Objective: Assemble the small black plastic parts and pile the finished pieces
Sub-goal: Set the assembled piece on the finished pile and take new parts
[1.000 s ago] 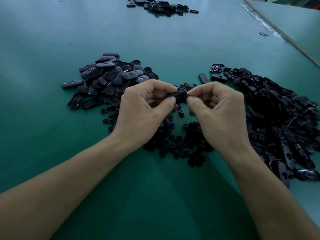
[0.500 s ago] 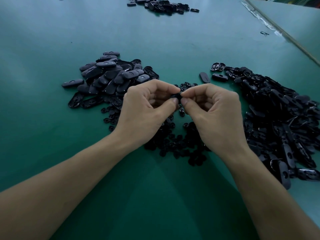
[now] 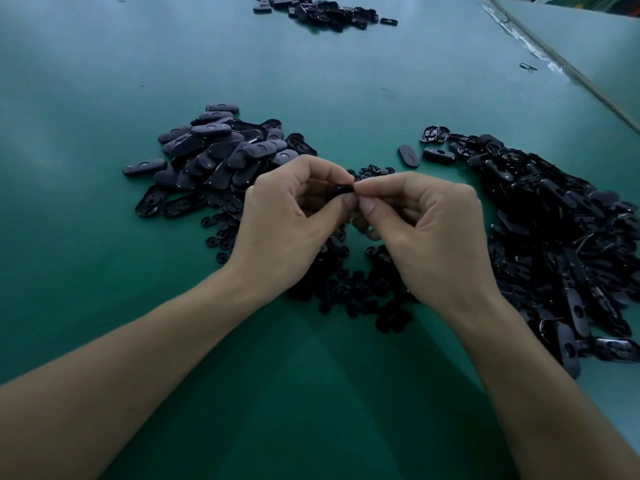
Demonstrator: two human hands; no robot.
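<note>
**Grips close over one part**

Since a second ago the fingertips have drawn together, hiding most of the small black part (image 3: 341, 192). The left grip (image 3: 294, 216) and right grip (image 3: 426, 230) both pinch that one part above the table (image 3: 104, 64). Four heaps lie there: the left pile (image 3: 214, 150) of oblong pieces, the right pile (image 3: 561, 230), the small round parts (image 3: 353, 289) under the hands, and the far pile (image 3: 322, 10).

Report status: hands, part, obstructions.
Left hand and right hand both pinch one black part. Held above small-parts heap. No obstruction seen.
</note>
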